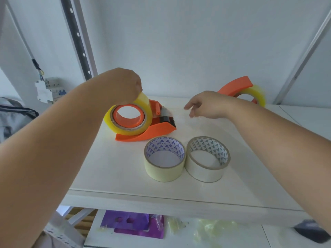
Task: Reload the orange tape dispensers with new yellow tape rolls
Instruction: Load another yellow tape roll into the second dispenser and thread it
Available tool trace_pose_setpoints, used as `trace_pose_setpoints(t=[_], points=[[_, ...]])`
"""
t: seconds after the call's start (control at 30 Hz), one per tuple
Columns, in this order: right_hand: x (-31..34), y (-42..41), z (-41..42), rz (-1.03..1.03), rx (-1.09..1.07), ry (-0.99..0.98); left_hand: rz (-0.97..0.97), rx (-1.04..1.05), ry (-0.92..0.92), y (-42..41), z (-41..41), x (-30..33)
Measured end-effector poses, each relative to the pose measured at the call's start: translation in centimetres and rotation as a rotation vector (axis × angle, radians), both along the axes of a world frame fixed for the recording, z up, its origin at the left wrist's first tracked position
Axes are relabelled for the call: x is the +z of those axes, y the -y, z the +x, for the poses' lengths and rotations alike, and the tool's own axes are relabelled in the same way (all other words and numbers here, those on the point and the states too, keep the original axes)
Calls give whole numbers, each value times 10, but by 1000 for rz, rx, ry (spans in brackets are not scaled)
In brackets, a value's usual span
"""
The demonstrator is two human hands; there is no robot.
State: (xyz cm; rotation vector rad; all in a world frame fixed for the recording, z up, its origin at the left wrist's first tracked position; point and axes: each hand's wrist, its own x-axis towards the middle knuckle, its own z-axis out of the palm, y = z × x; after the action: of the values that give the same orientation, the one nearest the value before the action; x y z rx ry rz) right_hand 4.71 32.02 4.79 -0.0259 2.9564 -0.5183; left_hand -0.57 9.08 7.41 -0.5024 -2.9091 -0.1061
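Near orange dispenser (143,126) sits on the white shelf (125,176), left of centre, with a yellow tape roll (129,119) on its hub. Left hand (123,85) grasps the top of that roll. Right hand (207,104) hovers beside the cutter end, fingers loose, holding nothing. Two used-up rolls (164,158) (207,158) lie flat in front, touching. Second orange dispenser (238,86), also with yellow tape, sits at back right, partly behind the right wrist.
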Motion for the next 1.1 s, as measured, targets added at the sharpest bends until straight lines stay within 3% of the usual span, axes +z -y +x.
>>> trace_pose_setpoints(t=[0.1,0.23,0.5,0.8,0.97,1.1], points=[[4,5,-6,104,7,-24,4,7,-72,-10,1,-2],[7,35,-13,-26,68,-242,2,-26,-132,-33,9,-9],[-22,68,-26,92,137,-122,-254,18,-256,-42,7,-40],[-21,58,-21,13,213,-74,-255,-25,-216,-28,6,-36],[-22,48,-24,48,210,-93,-135,-52,-35,-18,4,-26],[-14,37,-20,104,202,-101,-152,-111,57,-20,0,-18]])
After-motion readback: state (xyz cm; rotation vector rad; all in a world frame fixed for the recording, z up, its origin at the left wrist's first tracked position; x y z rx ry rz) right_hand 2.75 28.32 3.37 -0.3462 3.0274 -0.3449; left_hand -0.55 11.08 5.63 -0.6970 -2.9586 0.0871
